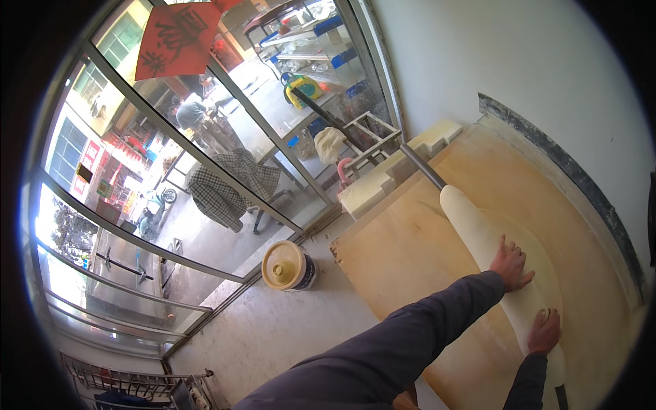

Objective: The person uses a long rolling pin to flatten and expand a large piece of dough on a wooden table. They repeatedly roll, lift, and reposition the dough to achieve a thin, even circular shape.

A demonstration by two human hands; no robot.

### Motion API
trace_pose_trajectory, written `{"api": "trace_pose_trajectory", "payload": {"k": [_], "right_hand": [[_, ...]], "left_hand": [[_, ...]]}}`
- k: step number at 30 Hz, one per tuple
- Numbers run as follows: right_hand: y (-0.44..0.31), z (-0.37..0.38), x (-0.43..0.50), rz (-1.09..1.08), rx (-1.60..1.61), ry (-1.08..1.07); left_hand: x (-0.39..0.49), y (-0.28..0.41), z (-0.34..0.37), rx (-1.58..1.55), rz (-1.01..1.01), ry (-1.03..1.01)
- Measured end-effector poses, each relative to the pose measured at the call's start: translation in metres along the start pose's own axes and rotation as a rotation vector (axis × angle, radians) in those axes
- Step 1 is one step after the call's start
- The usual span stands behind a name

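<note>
A long roll of pale dough (464, 220) is wrapped around a dark rolling rod (424, 167), whose bare end sticks out towards the window. Beneath and beside the roll, a flat dough sheet (544, 266) lies on the wooden work board (394, 246). My left hand (512, 264) rests on the middle of the roll with its fingers spread. Lower down, my right hand (544, 330) lies on the same roll, its fingers curled; whether they grip the dough is unclear. The rod's other end (562, 397) shows near the bottom edge.
A lidded bucket (284, 269) stands on the floor beside the glass doors. Foam blocks (405, 169) and a metal frame (374, 136) border the board's far end. The wall (492, 51) has a dark strip along the board. Outside are a person (190, 110) and a jacket-draped chair (220, 195).
</note>
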State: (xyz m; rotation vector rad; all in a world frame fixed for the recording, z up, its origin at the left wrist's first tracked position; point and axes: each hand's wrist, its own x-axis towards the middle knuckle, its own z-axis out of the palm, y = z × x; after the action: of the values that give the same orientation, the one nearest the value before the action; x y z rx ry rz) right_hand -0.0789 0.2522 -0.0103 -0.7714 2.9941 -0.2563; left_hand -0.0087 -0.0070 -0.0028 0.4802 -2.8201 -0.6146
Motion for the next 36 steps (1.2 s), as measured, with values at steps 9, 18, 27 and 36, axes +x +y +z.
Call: {"api": "trace_pose_trajectory", "payload": {"k": [9,18,27,36], "right_hand": [[0.008,0.003,0.009,-0.239,-0.032,0.574],[0.011,-0.056,0.044,-0.223,-0.038,0.417],[0.042,-0.031,0.062,-0.023,-0.094,0.424],[0.009,-0.038,-0.034,0.208,0.039,-0.01]], "left_hand": [[0.032,-0.003,-0.017,-0.053,0.044,0.028],[0.085,-0.071,-0.02,0.197,0.367,0.373],[0.135,-0.126,-0.012,0.404,0.389,0.29],[0.005,-0.112,-0.054,0.621,0.609,0.36]]}}
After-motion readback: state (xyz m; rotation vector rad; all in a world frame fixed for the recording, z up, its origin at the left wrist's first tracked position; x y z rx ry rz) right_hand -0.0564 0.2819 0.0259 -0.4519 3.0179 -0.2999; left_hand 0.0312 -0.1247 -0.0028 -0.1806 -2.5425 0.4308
